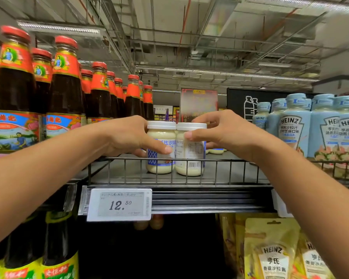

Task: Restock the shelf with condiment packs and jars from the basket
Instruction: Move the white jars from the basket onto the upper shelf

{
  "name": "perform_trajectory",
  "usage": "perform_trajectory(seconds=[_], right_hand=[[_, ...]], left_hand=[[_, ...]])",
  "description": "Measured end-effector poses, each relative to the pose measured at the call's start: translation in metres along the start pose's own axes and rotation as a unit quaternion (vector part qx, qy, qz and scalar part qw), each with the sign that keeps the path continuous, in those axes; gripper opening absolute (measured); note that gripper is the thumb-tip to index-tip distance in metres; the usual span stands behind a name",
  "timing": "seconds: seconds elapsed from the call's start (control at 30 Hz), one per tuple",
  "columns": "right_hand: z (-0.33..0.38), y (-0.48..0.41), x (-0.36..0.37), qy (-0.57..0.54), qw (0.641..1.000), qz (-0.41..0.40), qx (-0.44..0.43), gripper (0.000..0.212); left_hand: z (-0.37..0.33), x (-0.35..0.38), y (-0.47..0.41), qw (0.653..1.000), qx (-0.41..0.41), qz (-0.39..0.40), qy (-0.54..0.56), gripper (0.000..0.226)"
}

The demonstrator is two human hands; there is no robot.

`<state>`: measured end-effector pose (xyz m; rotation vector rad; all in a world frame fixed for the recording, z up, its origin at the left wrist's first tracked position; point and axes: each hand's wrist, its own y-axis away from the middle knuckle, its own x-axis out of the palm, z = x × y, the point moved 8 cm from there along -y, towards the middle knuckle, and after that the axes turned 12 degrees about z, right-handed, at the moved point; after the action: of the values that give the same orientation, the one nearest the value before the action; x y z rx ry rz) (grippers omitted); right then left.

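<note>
The left jar (161, 136) is gripped by the left hand (127, 135), the right jar (190, 156) by the right hand (220, 133). Both are stood touching on the shelf (230, 174), just behind the wire rail (220, 160). The right jar's label should be turned forward before release.

A supermarket aisle: wire-fronted shelf (189, 185) stocked with rows of sauce bottles (66, 85), an electronic price tag (119, 204) (reading 12.50) clipped below.

The head-worn wide-angle camera faces forward and slightly upward, close to the shelf (210, 196).
</note>
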<state>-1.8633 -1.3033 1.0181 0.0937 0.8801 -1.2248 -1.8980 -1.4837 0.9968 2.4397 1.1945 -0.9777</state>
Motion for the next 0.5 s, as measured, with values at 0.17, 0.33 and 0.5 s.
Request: perform_trajectory(seconds=[0.17, 0.33, 0.5], right_hand=[[0.012, 0.0, -0.001, 0.041, 0.999, -0.028, 0.004, 0.07], [0.018, -0.006, -0.003, 0.076, 0.996, -0.048, -0.027, 0.055], [0.019, -0.004, -0.008, 0.086, 0.996, -0.014, -0.021, 0.039]], left_hand=[[-0.014, -0.011, 0.01, 0.997, 0.035, -0.069, 0.02, 0.085], [-0.031, -0.023, 0.016, 0.986, 0.046, -0.141, -0.073, 0.06], [-0.033, -0.023, 0.018, 0.984, 0.054, -0.134, -0.103, 0.053]])
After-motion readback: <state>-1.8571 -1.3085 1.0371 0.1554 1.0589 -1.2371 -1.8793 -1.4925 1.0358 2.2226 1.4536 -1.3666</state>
